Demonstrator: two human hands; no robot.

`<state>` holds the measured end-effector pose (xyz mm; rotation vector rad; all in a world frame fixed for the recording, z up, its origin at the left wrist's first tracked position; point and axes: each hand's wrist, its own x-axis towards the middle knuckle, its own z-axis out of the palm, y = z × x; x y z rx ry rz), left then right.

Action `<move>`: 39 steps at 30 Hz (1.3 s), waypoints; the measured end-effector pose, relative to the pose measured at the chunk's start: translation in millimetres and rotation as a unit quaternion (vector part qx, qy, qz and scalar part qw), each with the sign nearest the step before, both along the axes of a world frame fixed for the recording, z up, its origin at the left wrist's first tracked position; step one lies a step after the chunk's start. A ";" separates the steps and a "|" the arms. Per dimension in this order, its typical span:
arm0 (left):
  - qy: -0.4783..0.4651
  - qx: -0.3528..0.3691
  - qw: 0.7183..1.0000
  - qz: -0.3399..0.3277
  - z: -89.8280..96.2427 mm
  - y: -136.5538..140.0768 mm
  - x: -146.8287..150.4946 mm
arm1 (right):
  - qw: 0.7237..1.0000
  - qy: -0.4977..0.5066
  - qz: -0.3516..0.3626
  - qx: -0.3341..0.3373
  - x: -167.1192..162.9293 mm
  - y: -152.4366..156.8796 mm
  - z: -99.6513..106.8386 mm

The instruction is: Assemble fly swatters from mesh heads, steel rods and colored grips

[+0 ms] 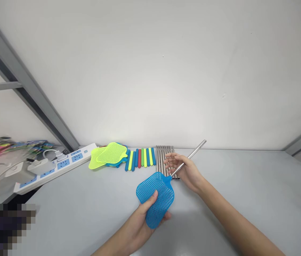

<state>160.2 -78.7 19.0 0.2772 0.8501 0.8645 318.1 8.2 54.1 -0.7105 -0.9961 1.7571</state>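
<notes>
Held above the near part of the grey surface (pixel 235 185) in the left grip (pixel 139 227), closed with thumb above and fingers below: a blue mesh head (pixel 162 197). Meeting the neck (pixel 167 180) of this head, the lower end of a shiny metal rod (pixel 197 149), slanting up to the right and passing by the right grip (pixel 191 174). There, fingers apart and loosely bent; impossible to tell from this view whether clasping the rod or only supporting it. Equally impossible to see how deep inside the neck. As a judgement, main danger at this joint: could come apart under a small pull in case of shallow insertion, then drop onto the surface. Could also bend or crack at the neck, because of pushing at an angle, with left-side pressure only on the thin mesh, away from the joint. Possible too: turning or slipping of the smooth rod between loose fingers. Behind the right fingers in this view, a row of metal rods (pixel 160 158), perhaps easy to disorder with a low sweep; just to the left, coloured tubes (pixel 139 158), likewise likely to roll if bumped.
</notes>
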 end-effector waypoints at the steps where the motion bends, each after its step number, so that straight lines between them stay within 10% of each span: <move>1: -0.003 0.005 1.000 -0.006 -0.2 -0.4 -0.1 | 1.000 0.005 -0.003 -0.011 0.7 -0.3 2.6; 15: -0.033 0.021 0.999 -0.003 0.2 -0.6 -0.2 | 0.990 0.111 -0.080 -0.044 9.7 -2.3 25.8; 24: -0.024 0.018 1.000 0.000 0.9 -1.5 -0.8 | 0.915 0.235 -0.325 -0.044 46.0 10.4 33.2; 39: -0.014 0.040 0.998 0.049 9.6 -4.5 -0.6 | 0.922 0.259 -0.285 -0.034 45.6 -3.3 41.0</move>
